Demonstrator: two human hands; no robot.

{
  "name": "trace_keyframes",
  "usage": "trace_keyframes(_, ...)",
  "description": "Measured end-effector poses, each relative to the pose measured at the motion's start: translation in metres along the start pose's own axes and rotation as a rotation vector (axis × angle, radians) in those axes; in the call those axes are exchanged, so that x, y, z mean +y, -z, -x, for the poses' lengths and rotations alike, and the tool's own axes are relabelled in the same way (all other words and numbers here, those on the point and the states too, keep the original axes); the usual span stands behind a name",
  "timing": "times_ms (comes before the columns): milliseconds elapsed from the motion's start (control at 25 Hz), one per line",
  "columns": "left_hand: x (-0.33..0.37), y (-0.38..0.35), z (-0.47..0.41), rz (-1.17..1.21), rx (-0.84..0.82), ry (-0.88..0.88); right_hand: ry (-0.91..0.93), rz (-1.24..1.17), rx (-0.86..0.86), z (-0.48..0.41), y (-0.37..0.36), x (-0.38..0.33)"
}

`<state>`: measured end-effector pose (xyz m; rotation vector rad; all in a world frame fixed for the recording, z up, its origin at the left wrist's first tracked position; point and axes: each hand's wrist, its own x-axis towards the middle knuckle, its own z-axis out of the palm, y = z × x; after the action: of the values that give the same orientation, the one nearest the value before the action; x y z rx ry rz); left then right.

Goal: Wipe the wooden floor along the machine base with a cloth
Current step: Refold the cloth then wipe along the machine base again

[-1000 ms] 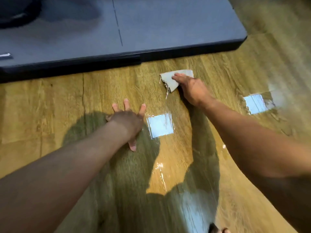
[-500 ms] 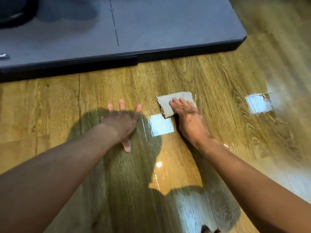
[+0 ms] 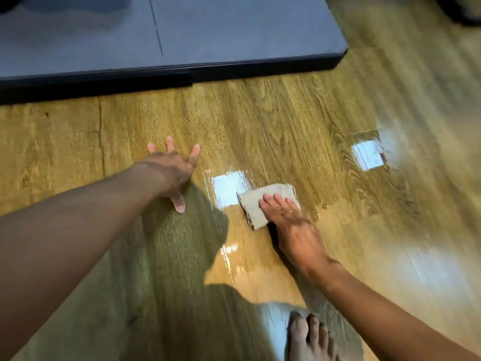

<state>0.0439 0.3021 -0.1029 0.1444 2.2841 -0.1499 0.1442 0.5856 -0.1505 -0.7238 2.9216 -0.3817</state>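
Fingers (image 3: 270,201) of the right hand (image 3: 290,227) lie straight and close together, pressing flat on the cloth (image 3: 253,207), whose far edge and left corner stick out past the fingertips. That arm reaches in from the lower right. The left hand (image 3: 173,169) is planted on the wooden floor (image 3: 286,121), fingers spread wide and arm extended. The cloth lies on the glossy boards near the left hand, well apart from the grey, dark-edged machine base (image 3: 221,35). A bare foot (image 3: 309,340) shows at the bottom edge.
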Motion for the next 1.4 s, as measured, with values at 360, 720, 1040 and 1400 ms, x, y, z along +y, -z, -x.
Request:
trace_keyframes(360,0.007,-0.004,0.015,-0.211,0.102,-0.134,-0.158,-0.062,-0.046,-0.027,0.011,0.000)
trace_keyframes(720,0.035,0.001,0.011,0.013,0.172,-0.104,-0.006,-0.061,-0.012,0.031,0.000,0.025)
trace_keyframes(1040,0.055,0.011,-0.001,0.164,0.097,0.100,-0.055,0.011,-0.071,-0.176,0.036,0.087)
trace_keyframes(1400,0.055,0.008,-0.005,0.247,0.095,0.120,-0.097,-0.091,-0.102,-0.267,0.037,0.120)
